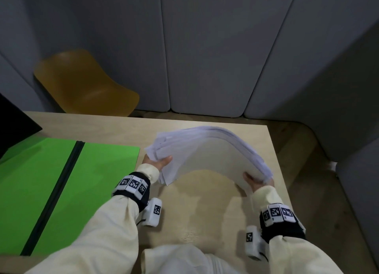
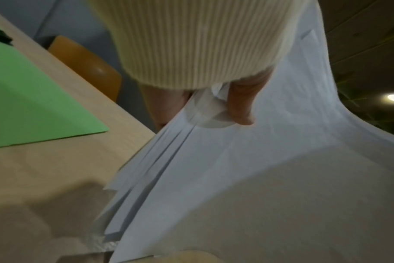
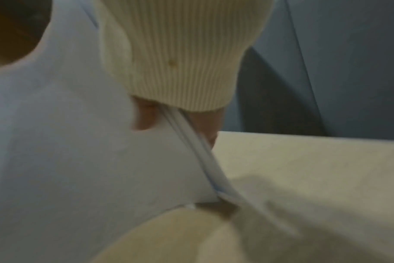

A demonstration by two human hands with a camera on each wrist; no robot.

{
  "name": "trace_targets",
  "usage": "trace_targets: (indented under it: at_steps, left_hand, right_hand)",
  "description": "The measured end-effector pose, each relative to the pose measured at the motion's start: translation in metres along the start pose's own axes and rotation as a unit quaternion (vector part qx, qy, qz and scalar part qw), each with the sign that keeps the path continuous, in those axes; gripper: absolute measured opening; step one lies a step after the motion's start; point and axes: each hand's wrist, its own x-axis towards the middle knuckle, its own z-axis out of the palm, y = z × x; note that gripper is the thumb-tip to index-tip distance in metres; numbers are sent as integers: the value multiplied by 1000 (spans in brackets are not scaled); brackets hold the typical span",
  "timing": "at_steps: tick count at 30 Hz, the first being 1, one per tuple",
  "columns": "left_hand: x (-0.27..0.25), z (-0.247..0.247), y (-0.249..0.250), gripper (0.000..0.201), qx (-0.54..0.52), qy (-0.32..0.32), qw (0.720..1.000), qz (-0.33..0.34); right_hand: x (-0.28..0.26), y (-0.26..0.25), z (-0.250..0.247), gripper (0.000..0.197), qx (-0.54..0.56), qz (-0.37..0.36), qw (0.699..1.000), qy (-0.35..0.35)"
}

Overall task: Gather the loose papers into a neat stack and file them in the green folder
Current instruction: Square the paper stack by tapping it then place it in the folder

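Note:
A thick stack of white papers (image 1: pixel 209 156) arches above the table, held by both short ends. My left hand (image 1: pixel 159 161) grips its left end, thumb (image 2: pixel 241 105) on the near face and fingers behind; the sheets there are fanned and uneven (image 2: pixel 191 160). At the right end my right hand (image 1: pixel 257 180) pinches the stack, thumb (image 3: pixel 142 117) on the paper (image 3: pixel 68 142), where the edges lie flush. The green folder (image 1: pixel 61 181) lies open flat on the table's left half, with a dark spine down its middle (image 1: pixel 57 183); its corner shows in the left wrist view (image 2: pixel 34 99).
The light wooden table (image 1: pixel 205 216) ends just right of my right hand. A yellow chair (image 1: pixel 86 83) stands behind the far edge. A black object (image 1: pixel 14 126) overhangs the folder's far left corner. Grey padded panels (image 1: pixel 205 48) close in the back and right.

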Motion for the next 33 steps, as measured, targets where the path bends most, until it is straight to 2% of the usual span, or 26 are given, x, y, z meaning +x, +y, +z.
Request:
trace_targets:
  at_steps: [1, 3, 4, 7, 8, 10, 11, 12, 13, 16, 19, 21, 23, 24, 27, 28, 29, 31, 33]
  left_hand:
    - [0, -1, 0, 80, 6, -3, 1000, -2]
    - [2, -5, 2, 82, 11, 2, 1000, 7]
    - [2, -8, 4, 81, 12, 7, 1000, 8]
    - [6, -18, 4, 69, -4, -15, 999, 35]
    - [5, -23, 3, 69, 4, -29, 999, 32]
    - [7, -26, -5, 92, 68, -44, 997, 14]
    - [7, -27, -10, 103, 111, -56, 992, 7]
    - [6, -26, -14, 105, 145, -65, 987, 4]
    - [1, -26, -17, 100, 165, -72, 984, 1]
    - [-4, -21, -18, 74, 150, -74, 986, 10]
    - [-1, -15, -16, 59, 57, -51, 997, 16]
    - [1, -12, -11, 52, 46, -57, 997, 18]
    - [7, -12, -8, 45, 67, -53, 996, 5]
    - [11, -16, -7, 53, 75, -46, 996, -10]
    - [23, -24, -11, 102, 89, -43, 995, -23]
    - [26, -24, -13, 121, 108, -49, 993, -22]
    - [22, -23, -12, 128, 114, -58, 992, -21]
    - [23, -17, -16, 107, 101, -40, 994, -17]
    - [18, -16, -12, 97, 72, -26, 997, -5]
  right_hand:
    - [1, -3, 2, 110, 39, -20, 999, 19]
    - [-5, -20, 2, 46, 34, -60, 996, 57]
    - [-9, -28, 0, 27, 15, -89, 994, 67]
    - [-4, -36, -18, 10, 16, -152, 986, 74]
    - [-3, -35, -22, 10, 7, -158, 985, 71]
    - [-1, -27, -29, 23, 0, -141, 990, 21]
    - [-2, -20, -31, 43, -12, -131, 991, -3]
    - [-4, -13, -31, 63, -39, -110, 993, -4]
    - [-4, -5, -31, 70, -67, -92, 993, 14]
    - [0, 9, -33, 52, -46, -111, 992, 43]
    - [5, 5, -31, 30, -71, -112, 991, 28]
    - [1, -9, -25, 33, -101, -126, 987, -10]
    - [-2, -20, -25, 40, -96, -130, 987, -16]
    - [-2, -22, -28, 43, -88, -127, 988, -11]
    - [5, -16, -35, 48, -91, -133, 987, -8]
    - [7, -12, -36, 46, -97, -131, 987, -11]
    - [7, -10, -35, 42, -93, -126, 988, -4]
    - [2, -10, -29, 35, -58, -128, 990, 7]
    - [-1, -14, -24, 35, -7, -131, 991, 21]
